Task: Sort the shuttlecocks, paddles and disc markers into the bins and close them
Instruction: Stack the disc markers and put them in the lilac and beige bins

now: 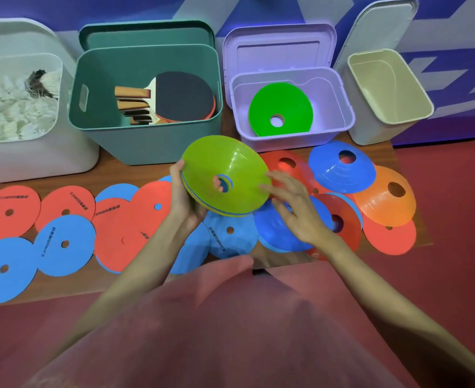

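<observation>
My left hand grips a tilted stack of cone markers with a lime-green one on top, one finger showing through its centre hole. My right hand hovers just right of the stack, fingers spread and relaxed, over a blue cone marker. Loose cone markers lie to the right: blue, orange, red. Flat red and blue disc markers cover the table's left. The purple bin holds a green marker. The teal bin holds paddles. The white bin holds shuttlecocks.
A cream bin stands at the far right, nothing visible inside, its lid leaning behind. The teal lid and purple lid stand upright behind their bins. A red floor lies to the right of the wooden table.
</observation>
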The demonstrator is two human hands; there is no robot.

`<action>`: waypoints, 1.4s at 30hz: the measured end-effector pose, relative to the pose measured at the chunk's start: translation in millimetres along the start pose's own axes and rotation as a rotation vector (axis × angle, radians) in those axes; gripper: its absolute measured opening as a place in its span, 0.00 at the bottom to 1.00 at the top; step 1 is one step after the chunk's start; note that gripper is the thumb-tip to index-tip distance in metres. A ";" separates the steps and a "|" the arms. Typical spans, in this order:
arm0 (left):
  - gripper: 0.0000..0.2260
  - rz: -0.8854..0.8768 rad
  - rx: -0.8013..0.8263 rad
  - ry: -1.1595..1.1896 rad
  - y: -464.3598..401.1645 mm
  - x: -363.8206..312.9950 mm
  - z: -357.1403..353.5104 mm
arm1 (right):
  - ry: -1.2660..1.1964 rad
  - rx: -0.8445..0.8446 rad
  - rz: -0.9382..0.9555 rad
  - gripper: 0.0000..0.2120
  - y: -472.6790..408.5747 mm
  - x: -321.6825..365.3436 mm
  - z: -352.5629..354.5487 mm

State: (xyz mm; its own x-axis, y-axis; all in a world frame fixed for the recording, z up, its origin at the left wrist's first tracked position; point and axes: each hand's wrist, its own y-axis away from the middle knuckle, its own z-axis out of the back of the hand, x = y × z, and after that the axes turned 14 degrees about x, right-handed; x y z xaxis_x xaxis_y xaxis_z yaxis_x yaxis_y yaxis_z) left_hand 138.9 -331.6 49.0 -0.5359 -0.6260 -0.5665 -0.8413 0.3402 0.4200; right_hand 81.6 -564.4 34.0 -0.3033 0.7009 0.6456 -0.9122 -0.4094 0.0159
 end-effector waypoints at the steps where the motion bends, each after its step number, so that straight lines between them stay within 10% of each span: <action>1: 0.24 -0.036 -0.003 0.001 -0.9 -2.9 5.2 | -0.023 -0.044 -0.078 0.20 3.1 -5.6 1.4; 10: 0.19 -0.085 -0.021 0.056 11.9 -4.0 24.1 | -0.004 -0.054 -0.634 0.14 56.3 -27.7 -22.5; 19: 0.18 -0.030 -0.018 0.061 22.0 1.1 30.4 | 0.263 0.466 -0.678 0.47 52.6 -13.9 -55.0; 28: 0.19 -0.046 0.012 -0.032 18.4 -15.9 40.8 | 0.278 0.073 -0.687 0.42 41.2 49.1 9.3; 34: 0.19 -0.037 0.050 -0.070 16.1 -20.1 38.2 | -0.382 -0.418 -0.542 0.12 26.9 55.9 33.8; 42: 0.21 0.036 0.061 -0.071 18.3 -17.9 19.2 | -0.815 -0.567 -0.612 0.10 -5.6 36.4 13.1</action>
State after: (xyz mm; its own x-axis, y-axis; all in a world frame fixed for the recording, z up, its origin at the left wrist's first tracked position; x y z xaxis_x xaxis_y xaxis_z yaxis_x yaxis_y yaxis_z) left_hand 131.8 -300.8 53.2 -0.5681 -0.5617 -0.6015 -0.8227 0.4050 0.3988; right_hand 79.3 -544.3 67.5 0.3086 0.0242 0.9509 -0.8999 0.3313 0.2836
